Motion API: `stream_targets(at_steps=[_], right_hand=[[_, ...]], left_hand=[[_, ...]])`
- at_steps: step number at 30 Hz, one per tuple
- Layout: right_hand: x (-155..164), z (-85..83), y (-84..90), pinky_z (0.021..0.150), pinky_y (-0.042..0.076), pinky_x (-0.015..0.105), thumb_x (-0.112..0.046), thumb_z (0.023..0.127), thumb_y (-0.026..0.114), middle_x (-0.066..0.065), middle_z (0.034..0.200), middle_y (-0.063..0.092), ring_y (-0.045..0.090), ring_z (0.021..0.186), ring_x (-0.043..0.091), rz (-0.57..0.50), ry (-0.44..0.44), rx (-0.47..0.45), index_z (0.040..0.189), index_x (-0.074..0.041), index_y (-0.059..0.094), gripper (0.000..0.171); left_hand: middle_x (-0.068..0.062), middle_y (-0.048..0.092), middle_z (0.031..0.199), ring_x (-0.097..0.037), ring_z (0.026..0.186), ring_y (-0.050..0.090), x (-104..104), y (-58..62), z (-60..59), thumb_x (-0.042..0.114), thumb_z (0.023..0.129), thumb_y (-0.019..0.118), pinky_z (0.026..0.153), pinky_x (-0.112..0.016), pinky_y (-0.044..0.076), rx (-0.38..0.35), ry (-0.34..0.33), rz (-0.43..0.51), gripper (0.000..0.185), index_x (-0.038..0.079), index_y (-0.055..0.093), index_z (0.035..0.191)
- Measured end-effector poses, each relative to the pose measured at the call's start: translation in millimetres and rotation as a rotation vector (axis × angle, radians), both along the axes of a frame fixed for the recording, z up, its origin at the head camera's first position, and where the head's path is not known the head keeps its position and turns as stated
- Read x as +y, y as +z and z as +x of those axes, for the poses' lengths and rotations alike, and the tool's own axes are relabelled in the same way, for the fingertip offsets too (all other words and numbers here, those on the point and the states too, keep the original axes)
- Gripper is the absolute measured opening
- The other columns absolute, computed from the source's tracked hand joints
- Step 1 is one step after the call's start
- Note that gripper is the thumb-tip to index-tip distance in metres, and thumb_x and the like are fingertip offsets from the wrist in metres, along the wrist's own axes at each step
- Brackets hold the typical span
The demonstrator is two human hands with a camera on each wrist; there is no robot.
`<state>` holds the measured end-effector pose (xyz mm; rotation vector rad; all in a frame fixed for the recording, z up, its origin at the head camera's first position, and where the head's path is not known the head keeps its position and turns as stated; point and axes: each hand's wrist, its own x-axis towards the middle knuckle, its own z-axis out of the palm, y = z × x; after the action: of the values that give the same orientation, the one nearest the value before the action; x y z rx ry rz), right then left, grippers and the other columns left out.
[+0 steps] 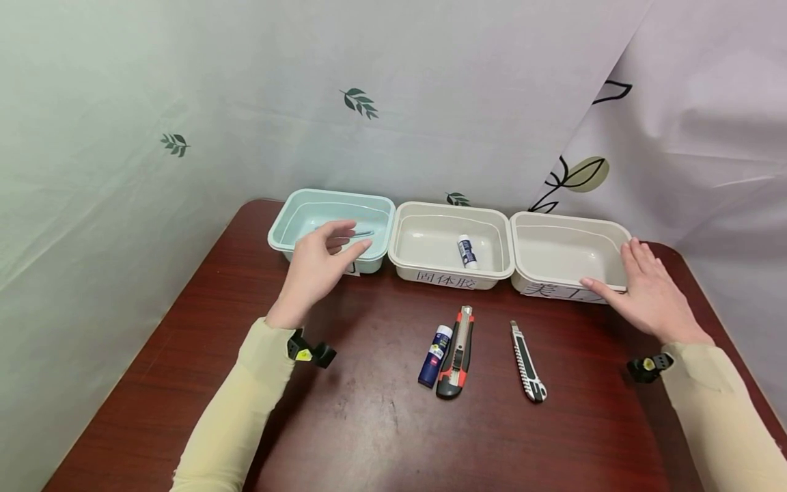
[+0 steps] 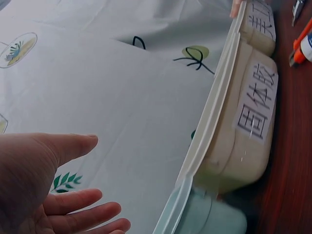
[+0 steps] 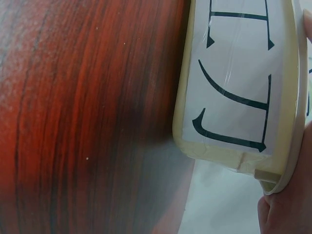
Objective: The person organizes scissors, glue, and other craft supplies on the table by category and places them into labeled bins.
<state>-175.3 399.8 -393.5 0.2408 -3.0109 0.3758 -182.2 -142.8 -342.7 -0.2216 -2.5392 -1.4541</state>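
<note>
Left of middle bin (image 1: 430, 246): left hand (image 1: 316, 265), digits apart, over light-blue bin (image 1: 307, 212); slim rod (image 1: 364, 234) inside, ungripped. Right of it: right hand (image 1: 654, 299), fingers extended, touching cream bin (image 1: 553, 247).

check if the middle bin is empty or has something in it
Not empty: the head view shows one glue stick inside the middle bin, bare floor beside it.

Surface (image 1: 369, 437) dark red-brown, wood-grain streaks. Left tub (image 1: 373, 265) pale blue; middle tub (image 1: 424, 239) and right tub (image 1: 553, 253) beige, white labels (image 2: 257, 100) with black characters. Glue stick (image 1: 434, 359) navy, white cap. One cutter (image 1: 457, 355) black and red, other cutter (image 1: 527, 362) white and black. Sleeves (image 1: 236, 403) pale yellow. Curtain (image 1: 246, 82) whitish, green leaf prints.
</note>
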Motion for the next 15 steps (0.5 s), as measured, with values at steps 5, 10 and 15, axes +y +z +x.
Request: stream_targets(at_steps=[5,10,15], right_hand=[[-0.3,0.5,0.6,0.121,-0.003,0.05,-0.058,0.097,0.059,0.03,0.164,-0.004,-0.008,0.152,0.039,-0.002,-0.001,0.0,0.156,0.013,0.008,0.105],[-0.2,0.4,0.4,0.121,-0.003,0.05,-0.057,0.097,0.058,0.03,0.164,-0.003,-0.008,0.152,0.039,-0.01,-0.002,0.002,0.156,0.013,0.009,0.104],[-0.3,0.5,0.2,0.121,-0.003,0.049,-0.057,0.097,0.058,0.031,0.163,-0.002,-0.007,0.152,0.039,-0.008,0.002,0.007,0.156,0.014,0.009,0.104]], left_hand=[[-0.006,0.069,0.12,-0.019,0.111,0.066,-15.8,-1.6,4.9,0.049,0.089,0.077,0.095,-0.033,0.053,-0.001,0.033,-0.029,0.058,0.011,0.067,0.132],[-0.003,0.068,0.12,-0.018,0.108,0.067,-27.7,-6.3,10.4,0.052,0.089,0.076,0.093,-0.037,0.053,-0.027,0.048,-0.033,0.058,0.015,0.067,0.132],[-0.007,0.069,0.119,-0.024,0.105,0.07,-35.3,-12.1,15.5,0.048,0.09,0.077,0.09,-0.041,0.055,-0.031,0.048,-0.087,0.056,0.012,0.067,0.132]])
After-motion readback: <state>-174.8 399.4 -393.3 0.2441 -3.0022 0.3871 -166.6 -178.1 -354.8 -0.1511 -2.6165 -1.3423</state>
